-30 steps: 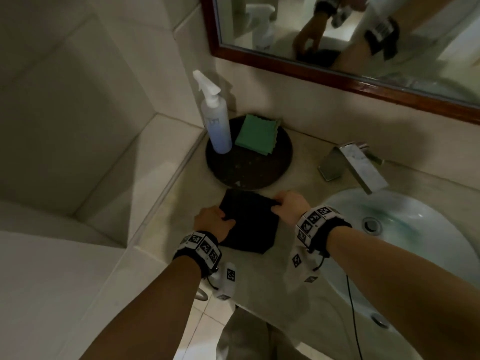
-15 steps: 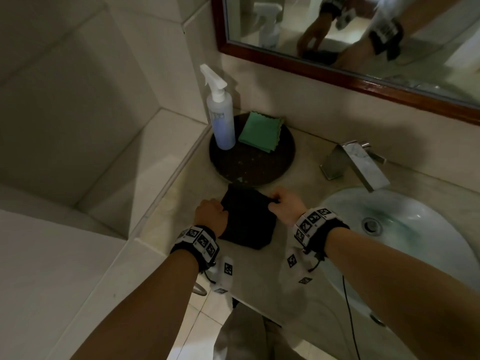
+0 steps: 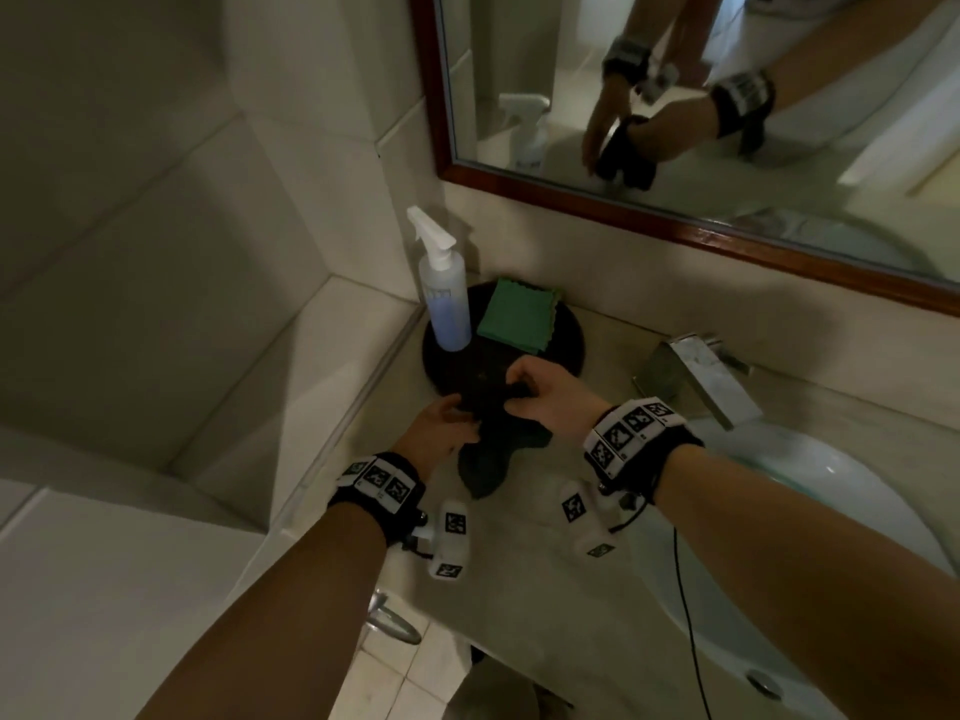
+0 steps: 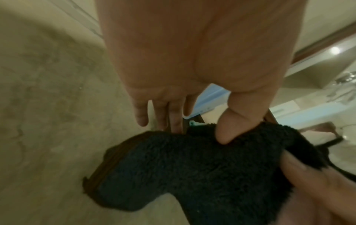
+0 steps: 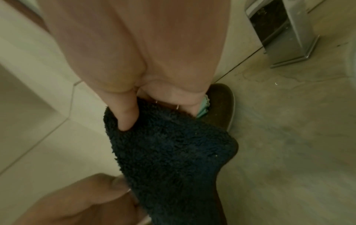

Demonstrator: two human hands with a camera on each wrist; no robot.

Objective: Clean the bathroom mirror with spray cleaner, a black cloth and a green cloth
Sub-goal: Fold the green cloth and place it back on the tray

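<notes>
The black cloth (image 3: 488, 459) is bunched up and raised off the counter in front of the tray. My right hand (image 3: 540, 402) grips its upper part, with the thumb (image 5: 127, 118) dug into the pile. My left hand (image 3: 447, 428) pinches its left edge, thumb (image 4: 225, 130) on top and fingers behind. The cloth's lower end hangs toward the counter. The spray bottle (image 3: 447, 298) stands on a dark round tray (image 3: 569, 350), with the folded green cloth (image 3: 519, 317) beside it. The wood-framed mirror (image 3: 675, 96) hangs above and reflects both hands.
A steel faucet (image 3: 696, 376) stands to the right of the tray, and the white basin (image 3: 831, 511) lies at the right. A tiled wall and ledge (image 3: 311, 356) close off the left side. The stone counter (image 3: 519, 563) stretches toward me.
The black cloth lay flat and folded on the counter between both hands. Now both hands have gathered it, lifted it and moved toward the tray.
</notes>
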